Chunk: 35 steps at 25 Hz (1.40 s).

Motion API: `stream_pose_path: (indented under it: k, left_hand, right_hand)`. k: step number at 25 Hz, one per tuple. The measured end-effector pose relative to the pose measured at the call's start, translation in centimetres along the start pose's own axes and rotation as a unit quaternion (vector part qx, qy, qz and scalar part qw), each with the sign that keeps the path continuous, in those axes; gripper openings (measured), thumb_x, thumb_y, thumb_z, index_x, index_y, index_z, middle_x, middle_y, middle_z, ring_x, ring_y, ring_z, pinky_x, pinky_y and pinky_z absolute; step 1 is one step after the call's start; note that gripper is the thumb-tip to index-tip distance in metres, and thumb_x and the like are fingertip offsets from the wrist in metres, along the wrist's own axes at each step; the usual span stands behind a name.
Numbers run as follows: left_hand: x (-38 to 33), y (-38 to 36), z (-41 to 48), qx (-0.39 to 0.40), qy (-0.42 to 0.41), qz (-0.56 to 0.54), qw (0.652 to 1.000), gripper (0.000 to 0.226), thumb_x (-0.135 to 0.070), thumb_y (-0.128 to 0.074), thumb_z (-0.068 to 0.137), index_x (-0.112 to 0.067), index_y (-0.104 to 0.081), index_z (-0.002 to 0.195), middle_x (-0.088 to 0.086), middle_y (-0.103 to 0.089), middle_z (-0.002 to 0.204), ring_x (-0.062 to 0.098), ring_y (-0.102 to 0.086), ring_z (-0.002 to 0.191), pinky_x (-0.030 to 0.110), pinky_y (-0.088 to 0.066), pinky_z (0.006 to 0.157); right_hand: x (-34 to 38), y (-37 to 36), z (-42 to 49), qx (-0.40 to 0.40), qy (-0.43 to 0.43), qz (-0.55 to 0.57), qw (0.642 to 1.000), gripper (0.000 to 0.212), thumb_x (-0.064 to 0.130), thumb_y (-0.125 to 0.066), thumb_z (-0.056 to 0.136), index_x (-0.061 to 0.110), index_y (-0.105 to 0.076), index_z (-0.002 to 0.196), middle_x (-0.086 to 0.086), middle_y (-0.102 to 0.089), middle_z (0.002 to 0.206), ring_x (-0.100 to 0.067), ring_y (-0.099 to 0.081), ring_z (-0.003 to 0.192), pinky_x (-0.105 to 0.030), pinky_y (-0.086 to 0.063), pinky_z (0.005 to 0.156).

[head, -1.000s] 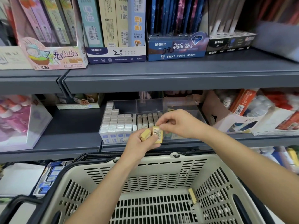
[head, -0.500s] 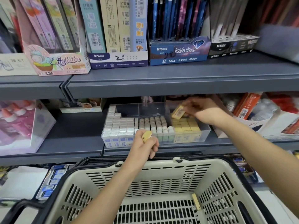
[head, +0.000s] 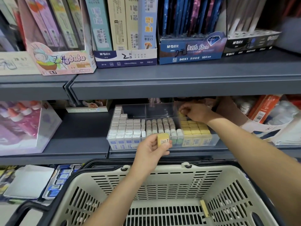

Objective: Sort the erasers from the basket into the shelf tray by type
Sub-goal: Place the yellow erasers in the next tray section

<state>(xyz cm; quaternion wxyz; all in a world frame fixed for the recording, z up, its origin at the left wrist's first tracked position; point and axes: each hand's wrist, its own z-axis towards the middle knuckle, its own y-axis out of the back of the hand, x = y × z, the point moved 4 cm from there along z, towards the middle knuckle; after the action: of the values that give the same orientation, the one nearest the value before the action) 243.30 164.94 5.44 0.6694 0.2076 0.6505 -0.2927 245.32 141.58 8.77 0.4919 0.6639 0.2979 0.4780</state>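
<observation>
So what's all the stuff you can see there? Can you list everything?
Clear shelf tray: one, see-through, middle shelf.
White erasers: many, tray's left section.
Grey-brown erasers: many, tray's middle section.
Yellow erasers: many, tray's right section.
Held yellow eraser: one, barcode label, in front of the tray.
Basket: one, beige with black rim, bottom.
Loose yellow eraser: one, on the basket floor, right.
Pencil-lead boxes: several, pink, white, blue, black, top shelf.
Glue bottles: several, pink, left in a clear case.
Left hand: holding the yellow eraser.
Right hand: at the back of the yellow section; fingertips hidden.
</observation>
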Motion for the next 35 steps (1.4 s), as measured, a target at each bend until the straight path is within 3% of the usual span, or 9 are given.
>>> stream_pose_path:
  k: [5,8,10,15,20,23,26,29,35]
  left_hand:
    - [0.1,0.0,0.0,-0.003,0.018,-0.006,1.000,0.021,-0.005,-0.063,0.085,-0.024,-0.065,0.091,-0.009,-0.074,0.085,0.012,-0.069,0.089,0.018,-0.054,0.066]
    - [0.0,-0.2,0.1,-0.001,0.021,0.008,1.000,0.021,-0.003,-0.063,0.085,-0.023,-0.065,0.090,-0.008,-0.073,0.082,0.010,-0.069,0.086,0.018,-0.054,0.065]
    - [0.0,-0.2,0.1,0.006,0.015,0.024,1.000,0.021,-0.002,-0.062,0.086,-0.022,-0.065,0.091,-0.006,-0.072,0.081,0.008,-0.069,0.083,0.019,-0.054,0.064]
    - [-0.4,-0.8,-0.3,0.022,-0.001,0.064,0.998,0.023,-0.003,-0.061,0.086,-0.025,-0.065,0.091,-0.005,-0.071,0.087,0.008,-0.068,0.084,0.019,-0.054,0.068]
    - [-1.0,-1.0,-0.6,0.024,-0.002,0.141,0.990,0.020,-0.015,-0.065,0.086,-0.034,-0.063,0.089,-0.010,-0.070,0.087,0.000,-0.065,0.082,0.020,-0.052,0.073]
    - [-0.9,1.2,-1.7,-0.031,-0.019,0.309,0.950,0.013,-0.041,-0.062,0.081,-0.040,-0.058,0.093,-0.019,-0.065,0.087,-0.009,-0.058,0.083,0.012,-0.045,0.074]
    - [-0.2,1.0,-3.4,-0.003,-0.065,0.445,0.893,0.034,-0.064,-0.051,0.072,-0.045,-0.056,0.101,-0.028,-0.058,0.087,-0.012,-0.053,0.084,0.007,-0.039,0.070]
    - [0.4,0.2,-3.5,-0.006,-0.077,0.501,0.862,0.042,-0.066,-0.053,0.072,-0.040,-0.062,0.104,-0.031,-0.054,0.084,-0.012,-0.051,0.079,0.010,-0.038,0.069]
    - [0.4,0.4,-3.6,-0.013,-0.103,0.494,0.863,0.042,-0.069,-0.049,0.071,-0.035,-0.064,0.090,-0.028,-0.054,0.075,-0.008,-0.052,0.075,0.008,-0.035,0.063]
  right_hand:
    - [2.2,1.9,-3.0,-0.073,0.019,0.020,0.997,0.027,0.031,-0.042,0.097,0.028,-0.056,0.120,-0.001,-0.063,0.119,-0.023,-0.057,0.108,-0.031,-0.042,0.090]
    - [5.4,2.5,-7.5,-0.065,0.076,0.165,0.981,0.008,0.041,-0.056,0.087,0.043,-0.064,0.087,0.024,-0.064,0.087,-0.001,-0.062,0.088,-0.019,-0.046,0.079]
    - [7.4,1.7,-10.6,-0.023,0.133,0.169,0.976,0.008,0.041,-0.062,0.082,0.039,-0.069,0.086,0.026,-0.063,0.077,0.007,-0.059,0.077,-0.009,-0.043,0.071]
    - [7.4,0.2,-12.9,-0.043,0.144,0.143,0.978,0.015,0.022,-0.062,0.087,0.019,-0.066,0.101,0.014,-0.061,0.086,-0.001,-0.054,0.080,-0.003,-0.038,0.068]
    - [6.0,1.0,-12.6,-0.041,0.117,0.188,0.974,0.012,0.019,-0.063,0.086,0.019,-0.066,0.097,0.006,-0.067,0.089,-0.009,-0.061,0.081,-0.018,-0.050,0.076]
    - [2.7,3.3,-10.1,-0.105,0.055,0.142,0.983,0.014,0.023,-0.060,0.088,0.018,-0.065,0.100,-0.001,-0.070,0.095,-0.017,-0.064,0.083,-0.025,-0.048,0.074]
    - [0.5,4.5,-6.4,-0.158,0.008,0.075,0.985,0.020,0.023,-0.055,0.091,0.015,-0.061,0.109,-0.004,-0.067,0.107,-0.024,-0.062,0.097,-0.024,-0.042,0.079]
    - [0.4,3.6,-2.8,-0.148,0.028,0.063,0.986,0.020,0.021,-0.052,0.092,0.012,-0.058,0.110,-0.010,-0.063,0.112,-0.028,-0.059,0.102,-0.035,-0.046,0.091]
    - [0.0,0.5,0.6,-0.046,0.018,0.024,0.998,0.017,0.014,-0.048,0.093,0.016,-0.059,0.106,-0.006,-0.059,0.117,-0.024,-0.055,0.107,-0.025,-0.037,0.085]
